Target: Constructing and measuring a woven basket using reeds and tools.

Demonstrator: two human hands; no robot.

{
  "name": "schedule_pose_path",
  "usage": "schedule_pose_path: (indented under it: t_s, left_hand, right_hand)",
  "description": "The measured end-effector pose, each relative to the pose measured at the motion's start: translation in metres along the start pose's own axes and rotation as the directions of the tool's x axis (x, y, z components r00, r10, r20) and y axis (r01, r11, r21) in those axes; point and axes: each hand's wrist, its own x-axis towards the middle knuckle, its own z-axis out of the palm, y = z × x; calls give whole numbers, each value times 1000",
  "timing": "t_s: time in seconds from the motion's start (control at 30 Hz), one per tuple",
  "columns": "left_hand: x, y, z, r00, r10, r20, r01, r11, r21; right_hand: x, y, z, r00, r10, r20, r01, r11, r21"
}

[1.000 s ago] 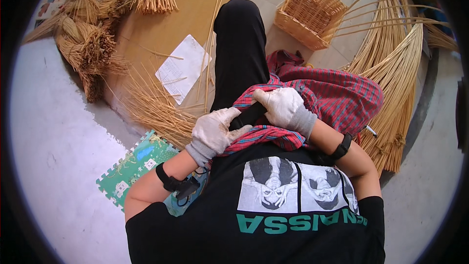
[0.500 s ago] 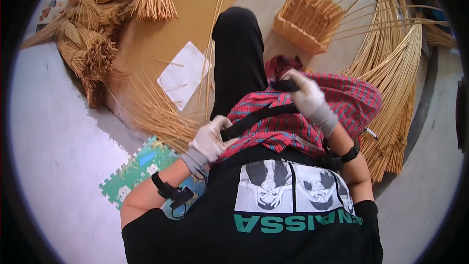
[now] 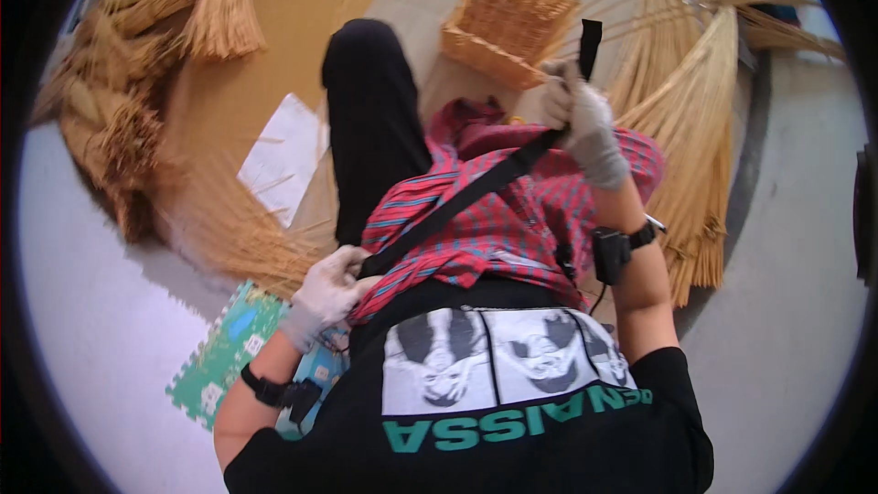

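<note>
A black strap (image 3: 466, 196) runs slantwise across the red plaid cloth (image 3: 476, 229) on my lap. My right hand (image 3: 585, 119), in a white glove, is closed round the strap's far part, and its loose end sticks up above the fist. At the lower left, my gloved left hand (image 3: 331, 288) pinches the strap's other part against the cloth at my hip. Between the two hands the strap looks taut and flat. My black-trousered knee (image 3: 370, 64) is bent beyond the cloth.
A wicker basket (image 3: 512, 18) with long unwoven stakes stands ahead. Bundles of pale wicker rods (image 3: 686, 146) lie at the right, and more bundles (image 3: 119, 128) at the left. A white sheet (image 3: 285, 155) lies on brown board. A green foam mat (image 3: 229, 348) is near my left arm.
My right hand has pulled the strap up and outward, drawing it straighter, and its end now points upward. My left hand keeps its pinch by the hip. The whole view has shifted.
</note>
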Motion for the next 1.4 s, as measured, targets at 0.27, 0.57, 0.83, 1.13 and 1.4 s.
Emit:
schedule_pose_path:
  t_s: [0.27,0.57,0.83,1.13,1.4]
  left_hand:
    - [22,10,10,999,-40,19,43,975,-219]
    - [75,116,29,873,456,173,-487,792,369]
    - [154,181,97,736,630,248,-655,571,495]
    - [173,190,76,806,364,467,-552,746,372]
    - [132,238,81,887,248,390,-462,439,770]
  right_hand:
    - [-1,-6,-4,998,-50,-31,52,995,80]
    - [-1,-8,12,992,-106,68,87,967,239]
    - [-15,-21,42,983,-162,84,129,943,308]
    - [-17,-25,45,982,-172,80,138,938,317]
    - [-18,-30,58,981,-193,38,180,960,216]
